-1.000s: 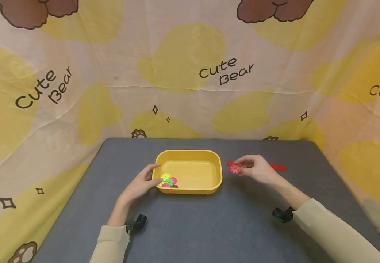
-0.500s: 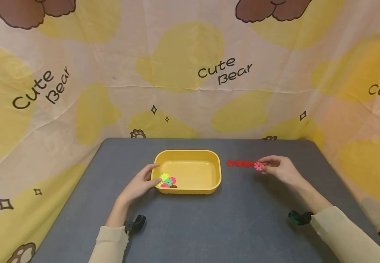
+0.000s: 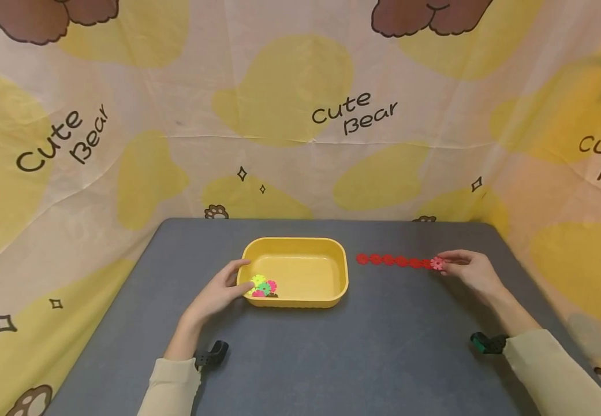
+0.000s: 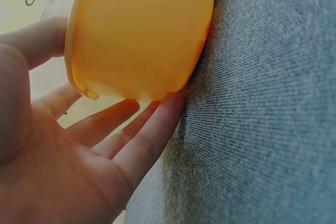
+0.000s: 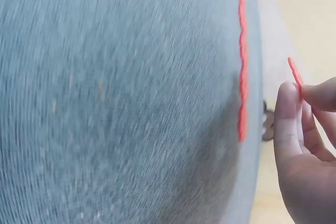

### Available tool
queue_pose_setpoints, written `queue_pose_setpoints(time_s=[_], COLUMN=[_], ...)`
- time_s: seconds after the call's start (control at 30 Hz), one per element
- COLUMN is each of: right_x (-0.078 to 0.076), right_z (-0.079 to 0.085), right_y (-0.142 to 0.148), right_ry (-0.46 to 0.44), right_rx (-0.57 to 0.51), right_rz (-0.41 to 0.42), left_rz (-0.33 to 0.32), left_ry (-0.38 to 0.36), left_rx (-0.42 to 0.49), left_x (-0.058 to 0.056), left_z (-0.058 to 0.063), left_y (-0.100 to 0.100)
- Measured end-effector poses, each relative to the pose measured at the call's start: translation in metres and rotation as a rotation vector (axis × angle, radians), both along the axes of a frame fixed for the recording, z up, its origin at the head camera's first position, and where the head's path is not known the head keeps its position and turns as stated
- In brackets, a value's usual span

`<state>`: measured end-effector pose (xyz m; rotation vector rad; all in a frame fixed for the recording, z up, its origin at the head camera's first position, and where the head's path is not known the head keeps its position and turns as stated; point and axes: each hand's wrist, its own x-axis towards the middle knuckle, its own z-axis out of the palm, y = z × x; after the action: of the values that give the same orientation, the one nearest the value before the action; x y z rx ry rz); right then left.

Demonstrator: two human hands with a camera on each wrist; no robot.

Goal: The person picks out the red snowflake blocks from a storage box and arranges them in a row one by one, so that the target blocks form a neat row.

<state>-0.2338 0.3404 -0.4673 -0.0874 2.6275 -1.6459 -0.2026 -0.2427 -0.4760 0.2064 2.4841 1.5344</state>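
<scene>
My right hand (image 3: 474, 271) pinches a pinkish-red snowflake building disc (image 3: 437, 263) between thumb and fingertips. In the right wrist view this disc stands edge-on in the pinch, raised above the table. A row of red snowflake discs (image 3: 388, 260) lies flat on the table, its right end overlapped by the held disc in the head view. My left hand (image 3: 219, 294) grips the left end of the yellow tray (image 3: 344, 271), one digit over the rim and the other fingers against the outer wall (image 4: 142, 30). Yellow, green and pink discs (image 3: 264, 288) lie in the tray's near left corner.
The grey table (image 3: 300, 352) reaches back to a printed cloth (image 3: 279, 115) that hangs behind and along both sides. A dark wrist strap mount shows under each forearm. The red row runs between the tray and the right hand.
My right hand has moved right with the disc, from near the tray to the row's right end, uncovering more red discs. The left hand stays on the tray.
</scene>
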Motion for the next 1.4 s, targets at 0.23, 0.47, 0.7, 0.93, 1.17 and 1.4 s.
queue_pose_setpoints(time_s=[0.23, 0.47, 0.7, 0.93, 1.17, 1.4], right_x=[-0.008, -0.014, -0.014, -0.017, -0.014, -0.004], right_z=[-0.01, -0.013, -0.016, -0.02, -0.018, -0.009], right_y=[0.016, 0.026, 0.034, 0.039, 0.04, 0.024], right_ry=[0.003, 0.006, -0.032, -0.027, 0.015, 0.028], right_rx=[-0.021, 0.039, 0.11, 0.17, 0.258, 0.244], right_rz=[-0.033, -0.087, -0.101, -0.118, -0.132, -0.107], left_rz=[-0.007, -0.014, -0.014, -0.013, -0.009, -0.001], left_ry=[-0.001, 0.002, 0.0, 0.004, 0.003, 0.01], left_rx=[0.013, 0.02, 0.021, 0.02, 0.01, -0.009], left_x=[0.001, 0.001, 0.002, 0.002, 0.002, 0.001], left_z=[0.001, 0.001, 0.001, 0.002, 0.0, 0.0], left_y=[0.0, 0.0, 0.0, 0.0, 0.001, 0.0])
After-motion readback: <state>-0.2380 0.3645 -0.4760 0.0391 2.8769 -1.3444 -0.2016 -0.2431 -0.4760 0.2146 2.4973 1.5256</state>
